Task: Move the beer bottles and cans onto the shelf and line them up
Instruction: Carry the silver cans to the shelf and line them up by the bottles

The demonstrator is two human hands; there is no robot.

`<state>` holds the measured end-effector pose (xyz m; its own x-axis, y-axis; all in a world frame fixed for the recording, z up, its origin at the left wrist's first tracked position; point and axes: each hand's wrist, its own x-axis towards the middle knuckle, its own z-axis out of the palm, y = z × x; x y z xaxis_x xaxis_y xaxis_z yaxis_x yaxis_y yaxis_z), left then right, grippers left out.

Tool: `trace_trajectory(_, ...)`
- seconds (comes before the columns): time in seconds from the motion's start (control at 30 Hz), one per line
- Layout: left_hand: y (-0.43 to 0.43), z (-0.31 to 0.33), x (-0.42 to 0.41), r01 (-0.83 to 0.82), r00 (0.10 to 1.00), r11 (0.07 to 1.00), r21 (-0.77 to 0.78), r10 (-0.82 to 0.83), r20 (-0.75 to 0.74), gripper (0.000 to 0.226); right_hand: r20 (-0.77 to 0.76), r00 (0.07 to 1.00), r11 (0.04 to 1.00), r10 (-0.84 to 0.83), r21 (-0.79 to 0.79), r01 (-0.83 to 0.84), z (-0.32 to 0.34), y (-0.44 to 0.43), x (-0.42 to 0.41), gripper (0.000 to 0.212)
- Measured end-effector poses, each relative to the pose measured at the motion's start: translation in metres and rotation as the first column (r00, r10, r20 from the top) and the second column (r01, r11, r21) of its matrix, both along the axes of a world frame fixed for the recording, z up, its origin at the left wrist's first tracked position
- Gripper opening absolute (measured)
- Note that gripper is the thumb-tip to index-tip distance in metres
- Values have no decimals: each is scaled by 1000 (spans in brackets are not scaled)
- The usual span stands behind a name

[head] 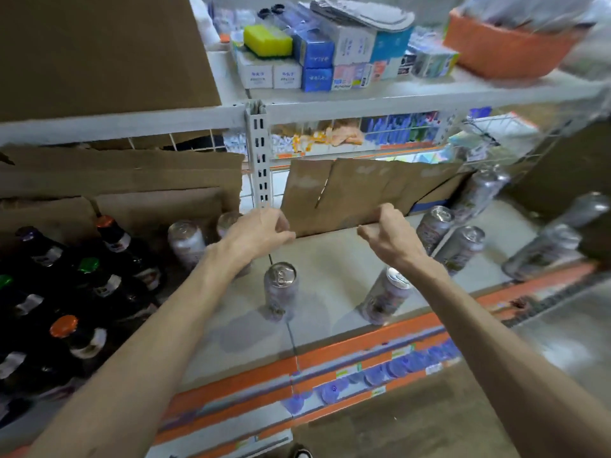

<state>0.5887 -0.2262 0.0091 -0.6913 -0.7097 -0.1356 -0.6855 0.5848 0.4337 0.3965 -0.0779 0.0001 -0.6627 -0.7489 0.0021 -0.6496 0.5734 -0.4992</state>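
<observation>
Fingers point(283, 227) curled at cardboard point(363, 193) edge | two front cans point(281, 285) well apart

A white metal shelving unit point(363, 109) fills the view, and its slotted white upright post point(259, 153) is set between two bays. The pale grey lower shelf board point(330, 256) is edged with an orange front strip point(363, 342), on which small price labels point(401, 353) are stuck. A white wire-mesh back panel point(185, 142) is seen above torn brown cardboard sheets point(115, 180) in the left bay. A creased brown cardboard sheet point(363, 193) is seen at the back of the right bay. On the white upper shelf board point(413, 89) small blue and white boxes point(317, 57), a yellow sponge point(267, 39) and an orange plastic basket point(502, 51) are kept. A large brown cardboard box point(99, 51) is stood at the upper left. A dull brown-grey floor point(429, 424) is seen below.
</observation>
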Motion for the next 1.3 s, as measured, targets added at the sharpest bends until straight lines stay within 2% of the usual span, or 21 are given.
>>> trace_trajectory(0.1, 20, -6, -7, 42, 999, 999, -10, -42, -3, 28, -18, 999, 999, -30, 37, 31, -4, 21, 0, 48)
trace_trajectory(0.27, 53, -10, -2, 16, 1000, 1000, -25, -16, -17, 28, -26, 999, 999, -36, 28, 37, -12, 55, 1, 47)
trace_trajectory(0.5, 131, -3, 9, -116, 984, 987, -108, 100, -147, 31, -26, 997, 997, 77, -12, -77, -11, 102, 33, 43)
trace_trajectory(0.67, 210, -27, 33, -261, 941, 955, -139, 219, -259, 32, -8, 988, 986, 157, -60, -157, -32, 155, 61, 26)
trace_trajectory(0.77, 259, -43, 57, -311, 934, 949, -54, 295, -203, 36, 88, 980, 984, 178, -18, -177, -47, 196, 83, 31)
trace_trajectory(0.9, 300, -48, 91, -362, 924, 930, -59, 349, -159, 45, 145, 976, 986, 163, 6, -166, -57, 236, 101, 30)
trace_trajectory(1.13, 326, -49, 124, -362, 927, 931, -53, 354, -122, 51, 104, 984, 990, 144, -16, -143, -50, 270, 125, 33)
trace_trajectory(1.3, 336, -42, 127, -359, 919, 933, -34, 347, -189, 54, 62, 990, 992, 128, -18, -127, -44, 283, 137, 36)
